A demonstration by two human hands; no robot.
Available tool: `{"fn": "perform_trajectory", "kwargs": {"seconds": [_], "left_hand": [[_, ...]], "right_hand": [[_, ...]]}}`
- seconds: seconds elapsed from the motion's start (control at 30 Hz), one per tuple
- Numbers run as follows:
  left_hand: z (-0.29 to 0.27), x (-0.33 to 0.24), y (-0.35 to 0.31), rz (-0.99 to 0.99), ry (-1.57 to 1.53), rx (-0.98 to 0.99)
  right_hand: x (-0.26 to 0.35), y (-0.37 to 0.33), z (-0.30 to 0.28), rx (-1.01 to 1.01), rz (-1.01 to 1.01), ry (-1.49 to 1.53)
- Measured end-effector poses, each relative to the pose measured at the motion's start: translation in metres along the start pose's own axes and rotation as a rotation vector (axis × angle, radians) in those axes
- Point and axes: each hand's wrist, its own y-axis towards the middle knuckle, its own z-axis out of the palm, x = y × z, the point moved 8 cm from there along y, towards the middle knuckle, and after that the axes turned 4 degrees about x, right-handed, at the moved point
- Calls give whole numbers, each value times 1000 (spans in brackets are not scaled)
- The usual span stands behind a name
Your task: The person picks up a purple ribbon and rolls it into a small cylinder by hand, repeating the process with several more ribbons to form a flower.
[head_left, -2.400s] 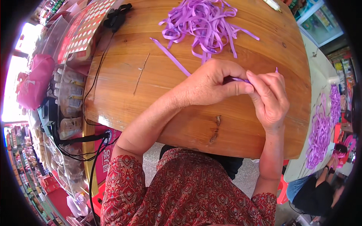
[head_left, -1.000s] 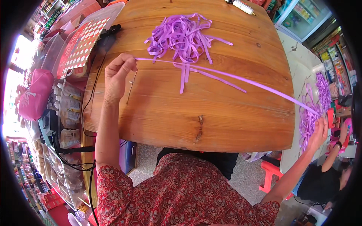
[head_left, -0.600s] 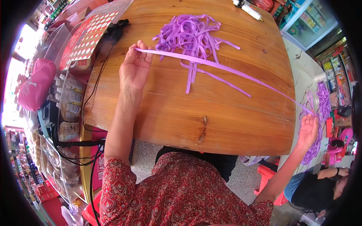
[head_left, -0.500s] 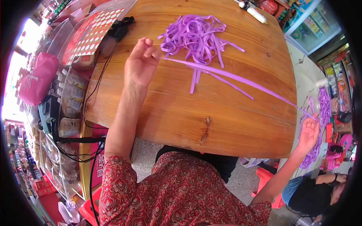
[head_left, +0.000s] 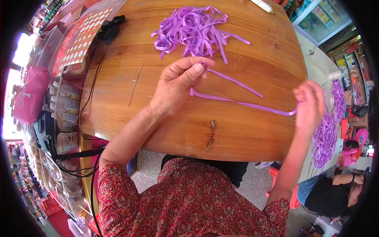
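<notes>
Over the middle of the wooden table [head_left: 169, 136], my left hand [head_left: 177, 81] pinches a purple ribbon [head_left: 244, 104] between thumb and forefinger. One end of ribbon lies out to the right from those fingertips. Another length sags from below that hand across to my right hand [head_left: 310, 104], which is closed on it near the table's right edge. The fingers of the right hand are slightly blurred. Beyond my left hand, a tangled heap of purple ribbons [head_left: 189, 31] lies on the far part of the table.
On the pale surface at right hang or lie more purple ribbons [head_left: 325, 142]. A black cable [head_left: 92, 85] runs along the table's left side, near a dotted red sheet [head_left: 85, 41] and a pink pouch [head_left: 32, 94]. A white pen-like tube [head_left: 262, 5] lies far right. Another person [head_left: 329, 195] sits lower right.
My left hand has come right and nearer, to the middle of the table. My right hand has moved left and farther out. The ribbon, taut before, now hangs slack between them.
</notes>
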Motion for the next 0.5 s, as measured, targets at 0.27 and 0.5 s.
{"fn": "perform_trajectory", "kwargs": {"seconds": [0.27,0.5], "left_hand": [[17,12,-9,-135,-85,46],[22,12,-10,-119,201,28]], "right_hand": [[-20,-16,147,506,-124,-432],[-40,-31,147,452,83,-205]]}}
